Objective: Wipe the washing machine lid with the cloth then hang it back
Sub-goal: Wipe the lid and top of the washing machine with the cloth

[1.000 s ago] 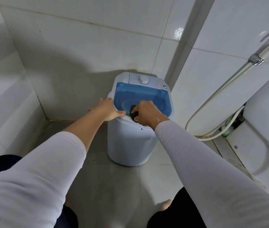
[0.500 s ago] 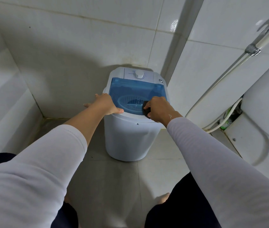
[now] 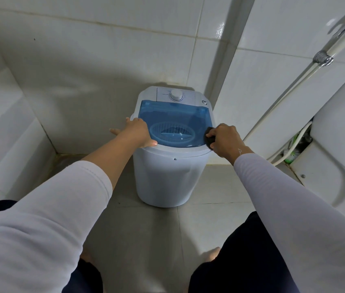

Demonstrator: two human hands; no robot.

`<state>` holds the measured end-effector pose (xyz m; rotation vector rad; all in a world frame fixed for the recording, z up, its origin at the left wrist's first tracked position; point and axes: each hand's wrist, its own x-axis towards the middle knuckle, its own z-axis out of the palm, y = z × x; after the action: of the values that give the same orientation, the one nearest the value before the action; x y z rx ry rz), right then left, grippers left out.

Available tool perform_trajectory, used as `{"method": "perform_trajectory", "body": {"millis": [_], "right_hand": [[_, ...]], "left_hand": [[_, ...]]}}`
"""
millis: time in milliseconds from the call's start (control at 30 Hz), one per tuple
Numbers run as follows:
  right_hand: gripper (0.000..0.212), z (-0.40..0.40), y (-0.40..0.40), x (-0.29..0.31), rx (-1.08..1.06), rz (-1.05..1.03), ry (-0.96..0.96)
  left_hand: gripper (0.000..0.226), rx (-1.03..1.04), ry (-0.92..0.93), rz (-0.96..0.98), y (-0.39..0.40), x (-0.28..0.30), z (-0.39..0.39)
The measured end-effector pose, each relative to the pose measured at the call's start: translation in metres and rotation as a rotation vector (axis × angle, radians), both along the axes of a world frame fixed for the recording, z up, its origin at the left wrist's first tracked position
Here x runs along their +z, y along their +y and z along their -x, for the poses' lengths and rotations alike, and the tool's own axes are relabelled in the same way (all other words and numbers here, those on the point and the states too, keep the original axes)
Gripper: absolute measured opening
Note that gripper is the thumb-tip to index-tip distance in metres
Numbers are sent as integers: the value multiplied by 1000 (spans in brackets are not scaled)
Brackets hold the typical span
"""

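Observation:
A small white washing machine [image 3: 167, 176] stands on the floor in the tiled corner, its translucent blue lid [image 3: 173, 115] shut. My left hand [image 3: 134, 132] rests flat on the machine's left rim, fingers spread, holding nothing. At the lid's front right edge my right hand [image 3: 225, 139] is closed around a small dark cloth [image 3: 209, 137] that presses against the lid. Most of the cloth is hidden inside my fingers.
A white dial [image 3: 176, 94] sits on the control panel behind the lid. A toilet [image 3: 340, 132] stands at the right with a spray hose [image 3: 281, 98] running down the wall. White tiled walls close in behind and to the left. My bare feet stand on grey floor tiles.
My right hand has slid the cloth from the lid's front middle to its front right edge. My left hand has stayed on the left rim.

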<state>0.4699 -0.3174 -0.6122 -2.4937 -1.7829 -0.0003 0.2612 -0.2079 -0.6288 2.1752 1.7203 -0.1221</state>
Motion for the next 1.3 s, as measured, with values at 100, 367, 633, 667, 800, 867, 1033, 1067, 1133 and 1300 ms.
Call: {"method": "perform_trajectory", "body": {"millis": [100,367,633,667,800,867,1033,1067,1133,1300], "right_hand": [[30,-13,-5,4,-22,-10,-25],[35,14,40,37,208,-158,45],[46,67,71,7,423,-193,82],[44,68,70,1,430,-200,75],[32,66,64,-16,426,-248,57],[28,66,60,-21,440,-270,34],[30,65,56,-28,492,-247,-41],[31,65,55,-27,490,-230,-44],[33,63,53,-23,485,-201,-60],[35,53,47,-17,441,-146,-102]], "left_hand": [[91,-32,-24,33,5,-3,-4],[113,-87,76,36,-9,5,-16],[112,-79,7,34,-12,1,-8],[109,-82,-12,30,-11,0,-7],[101,-85,-43,38,-10,1,-7],[100,-83,-42,38,-10,1,-8],[95,-71,-60,33,-13,2,-9],[96,-71,-51,35,-13,3,-8],[100,-72,-28,44,-12,4,-9],[105,-72,9,64,-10,4,-10]]}}
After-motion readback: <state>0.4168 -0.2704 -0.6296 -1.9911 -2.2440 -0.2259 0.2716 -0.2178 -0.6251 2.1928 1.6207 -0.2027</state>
